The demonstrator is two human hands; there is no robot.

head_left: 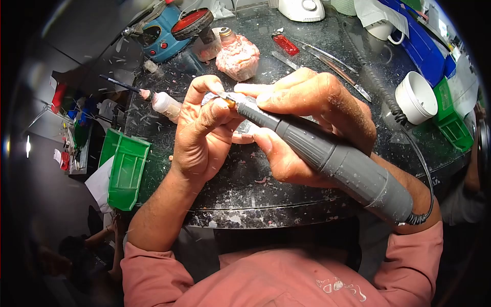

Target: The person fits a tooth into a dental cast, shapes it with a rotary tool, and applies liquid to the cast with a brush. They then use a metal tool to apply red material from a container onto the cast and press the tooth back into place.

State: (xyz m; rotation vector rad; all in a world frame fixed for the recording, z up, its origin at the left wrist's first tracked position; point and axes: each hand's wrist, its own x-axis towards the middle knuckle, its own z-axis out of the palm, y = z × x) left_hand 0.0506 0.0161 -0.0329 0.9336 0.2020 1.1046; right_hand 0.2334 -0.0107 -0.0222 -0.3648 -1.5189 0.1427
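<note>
My right hand [327, 97] is wrapped around a grey rotary handpiece [332, 153], held at a slant with its brass-coloured nose pointing up and left. A coiled cord leaves its rear end by my right forearm. My left hand [202, 125] is pinched, thumb against fingers, on a small whitish piece [208, 97] right at the handpiece's tip. The fingers cover most of that piece, so its kind cannot be told. Both hands meet above the black worktop [240, 199], and pale specks of dust cling to my right hand and the handpiece.
Behind the hands stands a pink-crusted jar [237, 56] with a metal cap. Metal hand tools [337, 69] lie beside a red object [285, 44]. A white tub [417, 97] and green bins [128, 169] flank the bench. A blue machine [163, 33] is at back left; other people are nearby.
</note>
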